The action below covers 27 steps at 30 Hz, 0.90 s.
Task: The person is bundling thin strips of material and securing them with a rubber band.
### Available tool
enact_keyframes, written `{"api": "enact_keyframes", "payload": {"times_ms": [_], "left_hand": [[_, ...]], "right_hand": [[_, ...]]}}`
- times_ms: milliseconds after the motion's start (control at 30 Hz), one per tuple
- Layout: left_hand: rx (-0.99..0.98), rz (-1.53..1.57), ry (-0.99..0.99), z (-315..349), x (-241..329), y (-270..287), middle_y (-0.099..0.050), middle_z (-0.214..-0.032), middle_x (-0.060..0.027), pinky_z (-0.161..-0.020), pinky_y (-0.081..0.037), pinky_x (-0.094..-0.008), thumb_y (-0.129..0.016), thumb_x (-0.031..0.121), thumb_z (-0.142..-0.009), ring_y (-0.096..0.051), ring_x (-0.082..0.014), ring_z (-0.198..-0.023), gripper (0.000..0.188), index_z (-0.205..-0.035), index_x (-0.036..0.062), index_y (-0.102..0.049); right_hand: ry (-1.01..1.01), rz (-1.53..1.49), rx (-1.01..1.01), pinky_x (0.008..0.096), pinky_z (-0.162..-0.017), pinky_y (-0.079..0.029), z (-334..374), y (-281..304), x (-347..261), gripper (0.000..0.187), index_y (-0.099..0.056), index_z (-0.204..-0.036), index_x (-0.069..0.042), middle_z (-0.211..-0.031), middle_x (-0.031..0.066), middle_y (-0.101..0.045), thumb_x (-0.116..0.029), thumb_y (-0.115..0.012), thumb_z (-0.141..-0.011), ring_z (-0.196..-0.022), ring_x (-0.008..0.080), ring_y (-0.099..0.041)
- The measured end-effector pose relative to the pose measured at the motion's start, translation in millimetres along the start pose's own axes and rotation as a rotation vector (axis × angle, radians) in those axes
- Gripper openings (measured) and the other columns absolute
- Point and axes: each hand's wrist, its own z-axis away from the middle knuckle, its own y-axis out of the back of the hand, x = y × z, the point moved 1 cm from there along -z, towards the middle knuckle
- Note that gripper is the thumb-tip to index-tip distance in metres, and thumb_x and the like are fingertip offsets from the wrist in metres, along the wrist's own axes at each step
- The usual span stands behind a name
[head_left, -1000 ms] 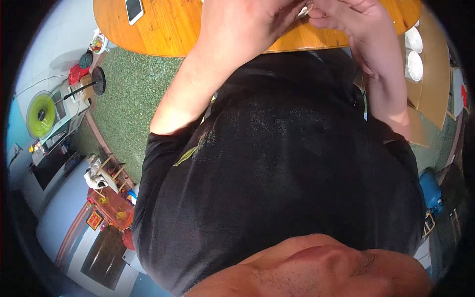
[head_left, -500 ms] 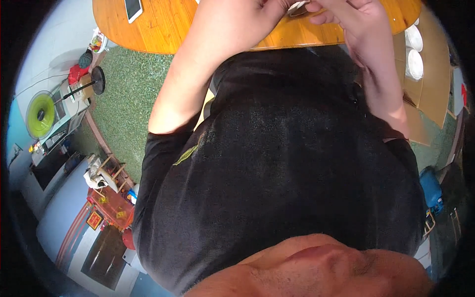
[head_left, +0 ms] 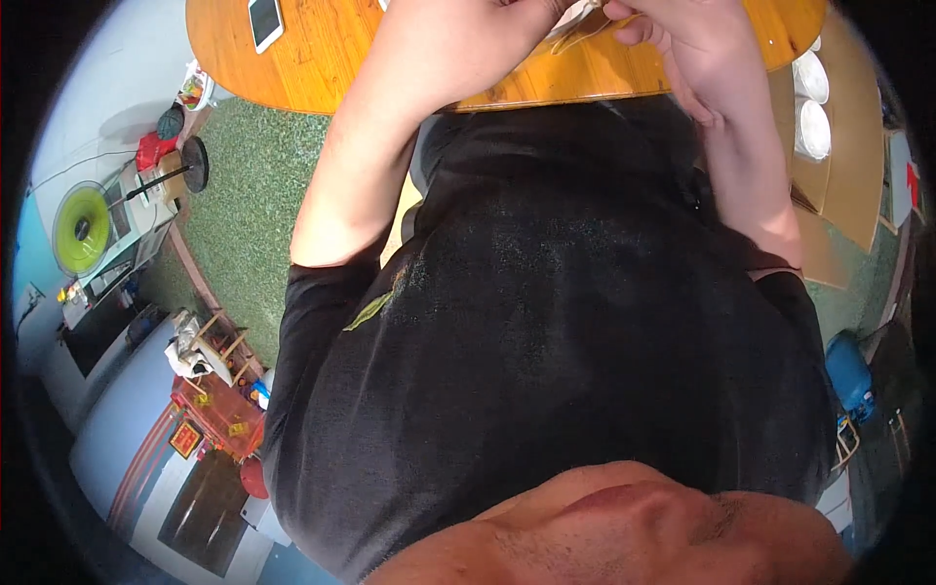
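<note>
Both hands meet over the near side of an orange wooden table, partly cut off by the top edge of the head view. My left hand is closed at the left of a small pale, round-edged object. Curled fingers of my right hand pinch at its right side. Thin, pale yellowish strands hang just below the object, between the hands. What kind of thing it is, I cannot make out; fingers and the picture edge hide most of it.
A white phone lies on the table at the left. Right of the table, white round containers rest on brown cardboard. A green-bladed fan stands at far left, a blue container at far right.
The strands now show more clearly below the pale object. My right hand has shifted slightly left and up, and the table sits a little lower in view.
</note>
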Motion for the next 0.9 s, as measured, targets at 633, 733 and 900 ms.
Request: {"api": "enact_keyframes", "payload": {"times_ms": [633,733,900], "left_hand": [[0.033,-0.197,-0.166,-3,3,-4,-0.068,-0.076,-0.0154,-0.065,-0.053,-0.0358,-0.07,0.002,-0.085,-0.068,-0.0272,-0.071,0.007,-0.086,-0.0014,-0.064],[0.081,-0.238,-0.229,-2,-1,-7,-0.068,-0.077,-0.0165,-0.066,-0.053,-0.0382,-0.07,0.002,-0.084,-0.069,-0.0308,-0.073,0.008,-0.086,-0.0018,-0.063],[0.064,-0.243,-0.2,-3,3,-6,-0.068,-0.078,-0.0161,-0.065,-0.054,-0.0371,-0.071,0.002,-0.084,-0.069,-0.0284,-0.071,0.008,-0.085,-0.0019,-0.063]], "right_hand": [[0.231,-0.445,-0.176,0.0243,-0.068,-0.056,-8,-4,40,0.013,-0.068,-0.106,0.001,-0.09,0.0077,-0.073,0.0,-0.072,-0.093,-0.075,0.013,-0.069],[0.215,-0.436,-0.199,0.024,-0.068,-0.056,3,1,27,0.014,-0.067,-0.106,0.001,-0.091,0.0079,-0.073,0.002,-0.072,-0.092,-0.076,0.0129,-0.069],[0.085,-0.108,0.017,0.0246,-0.068,-0.056,5,0,15,0.014,-0.067,-0.106,0.001,-0.091,0.008,-0.073,0.002,-0.071,-0.092,-0.075,0.0129,-0.069]]}}
